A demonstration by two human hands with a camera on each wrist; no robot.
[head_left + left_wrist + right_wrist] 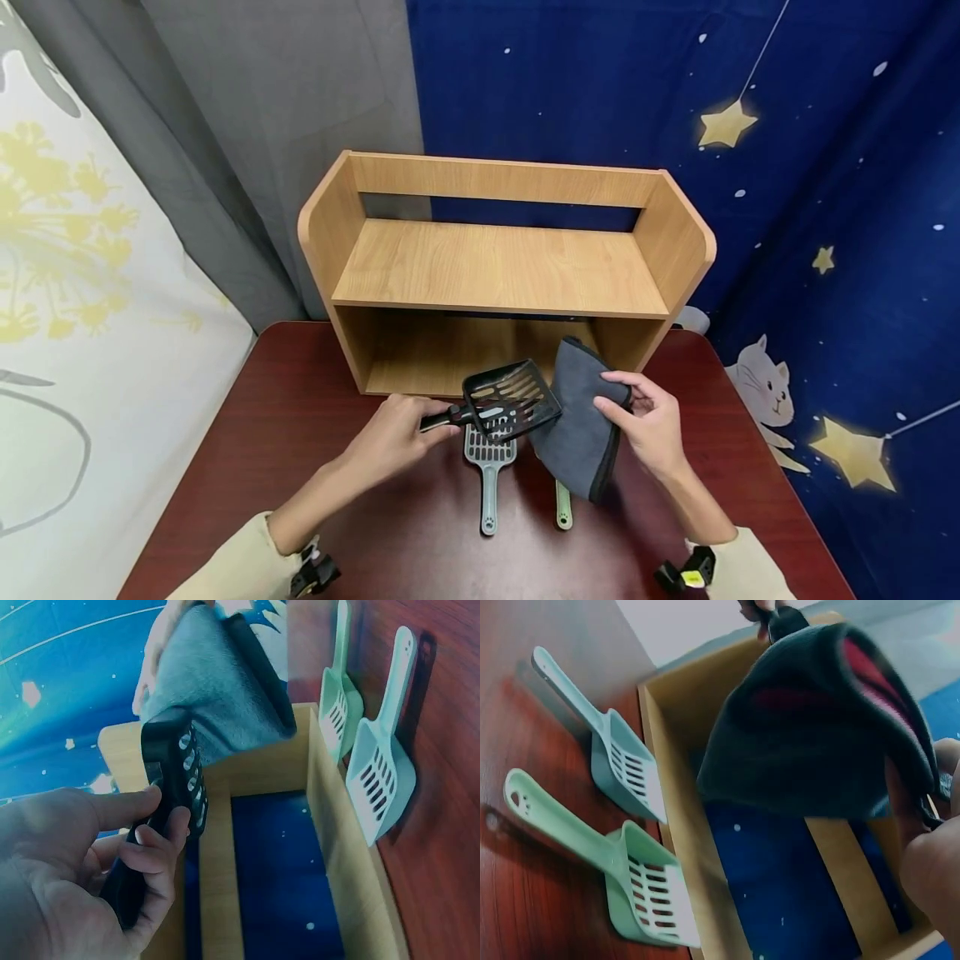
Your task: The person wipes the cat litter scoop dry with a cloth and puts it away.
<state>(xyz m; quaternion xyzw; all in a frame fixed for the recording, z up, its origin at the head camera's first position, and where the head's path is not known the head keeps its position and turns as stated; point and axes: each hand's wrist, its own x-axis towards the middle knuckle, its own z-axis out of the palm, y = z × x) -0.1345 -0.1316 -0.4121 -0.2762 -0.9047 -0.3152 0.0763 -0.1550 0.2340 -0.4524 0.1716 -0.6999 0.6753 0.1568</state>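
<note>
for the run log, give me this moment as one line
left hand: holds black scoop by handle | right hand: holds gray cloth | table: blue-gray scoop, green scoop, wooden shelf

Stars [726, 125] on our blue curtain [555, 83]

We see yellow stars and a white cat [761, 387] printed on the blue curtain. Next to it we see a plain grey curtain [285, 92]. On our left is a white sheet [150, 367] with a big yellow flower [60, 221]. In front of us is a dark red-brown table [262, 429], a bit shiny where light hits it. A light wood shelf [495, 267] with two levels stands at its far side.
</note>
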